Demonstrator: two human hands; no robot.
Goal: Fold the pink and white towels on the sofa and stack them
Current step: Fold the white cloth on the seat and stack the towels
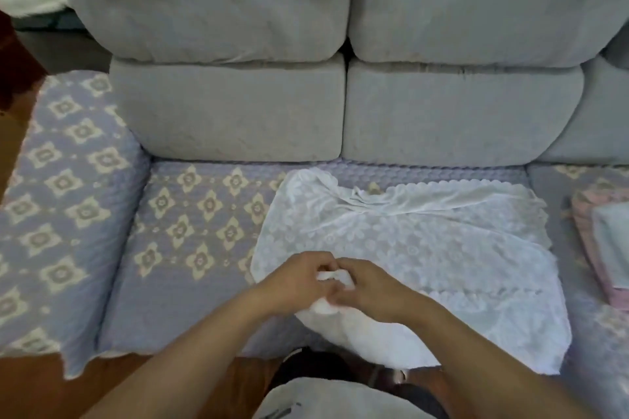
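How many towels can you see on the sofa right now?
3: a white lace towel spread on the seat, both hands pinching its near edge, and a pink towel with a pale folded one on it at right. More may be hidden.

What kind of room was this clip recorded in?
Most likely a home living room: a grey sofa with a patterned quilted cover, a wooden floor, and laundry, a white towel, under both hands.

No legible text, labels, brands, numbers, no signs anywhere in view
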